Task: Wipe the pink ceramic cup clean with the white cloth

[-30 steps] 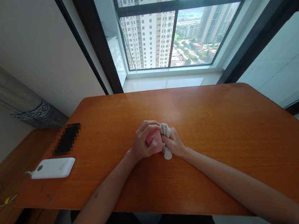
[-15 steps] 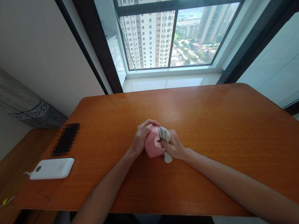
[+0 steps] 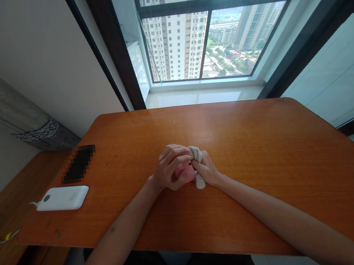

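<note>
My left hand (image 3: 170, 167) is wrapped around a small pink object (image 3: 186, 172) at the middle of the orange wooden table (image 3: 263, 147); most of the pink object is hidden under its fingers. My right hand (image 3: 208, 170) pinches a bunched grey-white cloth (image 3: 196, 158) and presses it against the right side of the pink object. A tail of the cloth hangs down to the table top below my right hand. Both hands rest on or just above the table, touching each other.
A white power bank (image 3: 63, 198) with a cable lies near the table's left front corner. A dark, blurred-out flat item (image 3: 78, 164) lies behind it. A lower wooden surface (image 3: 1, 227) adjoins the table's left side. A large window (image 3: 203, 30) is beyond the far edge.
My left hand's fingers have closed back over the pink object, which showed more half a second ago. The cloth in my right hand has shifted slightly against it.
</note>
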Demonstrator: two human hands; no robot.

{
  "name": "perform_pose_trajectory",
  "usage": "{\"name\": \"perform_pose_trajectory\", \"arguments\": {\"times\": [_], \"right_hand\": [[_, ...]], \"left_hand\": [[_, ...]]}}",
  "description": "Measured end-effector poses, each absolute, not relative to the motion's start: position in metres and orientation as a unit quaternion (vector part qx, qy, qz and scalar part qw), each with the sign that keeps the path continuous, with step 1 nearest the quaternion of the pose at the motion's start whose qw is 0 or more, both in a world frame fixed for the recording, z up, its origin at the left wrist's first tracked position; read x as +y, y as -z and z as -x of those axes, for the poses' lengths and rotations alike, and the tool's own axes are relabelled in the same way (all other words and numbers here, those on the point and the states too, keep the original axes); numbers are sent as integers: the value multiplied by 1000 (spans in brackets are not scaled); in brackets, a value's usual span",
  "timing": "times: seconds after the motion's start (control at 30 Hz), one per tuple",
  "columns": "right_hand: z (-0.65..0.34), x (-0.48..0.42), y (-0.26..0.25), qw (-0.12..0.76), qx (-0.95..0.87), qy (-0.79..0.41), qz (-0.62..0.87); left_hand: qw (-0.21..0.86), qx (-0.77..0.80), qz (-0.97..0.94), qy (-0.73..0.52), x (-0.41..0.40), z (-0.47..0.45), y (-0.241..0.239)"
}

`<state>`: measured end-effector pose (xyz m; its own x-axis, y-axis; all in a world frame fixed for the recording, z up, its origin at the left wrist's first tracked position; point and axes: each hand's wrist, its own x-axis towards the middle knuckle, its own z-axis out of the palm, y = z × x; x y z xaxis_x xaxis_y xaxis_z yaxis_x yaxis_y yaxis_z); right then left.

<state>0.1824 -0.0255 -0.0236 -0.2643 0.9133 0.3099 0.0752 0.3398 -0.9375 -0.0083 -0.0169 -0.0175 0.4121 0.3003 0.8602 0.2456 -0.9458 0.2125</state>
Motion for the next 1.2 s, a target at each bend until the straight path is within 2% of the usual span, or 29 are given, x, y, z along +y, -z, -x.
{"name": "perform_pose_trajectory", "arguments": {"times": [0.1, 0.33, 0.43, 0.6, 0.67, 0.77, 0.93, 1.03, 1.13, 1.2], "right_hand": [[-182, -25, 27, 481, -662, -438, 373], [-182, -25, 27, 485, -675, -416, 369], [-182, -27, 25, 481, -687, -407, 361], [-181, -29, 22, 472, -706, -396, 349], [-181, -29, 22, 471, -710, -394, 346], [-181, -29, 22, 468, -711, -396, 345], [-182, -28, 21, 461, -707, -407, 348], [-182, -27, 21, 457, -706, -413, 348], [-181, -27, 22, 457, -705, -413, 350], [-181, -26, 24, 459, -706, -408, 353]], "left_hand": [[40, 167, -841, -513, -17, 8, 17], [174, 209, -807, -524, -23, 3, 7], [274, 237, -763, -535, -23, 0, 3], [512, 323, -622, -497, -15, -3, 2], [548, 332, -593, -488, -14, -4, 3], [513, 330, -604, -513, -16, -6, 5], [330, 286, -665, -605, -24, -3, 11], [235, 247, -720, -605, -24, 3, 16], [190, 213, -760, -584, -22, 7, 19], [203, 213, -767, -571, -20, 6, 18]]}}
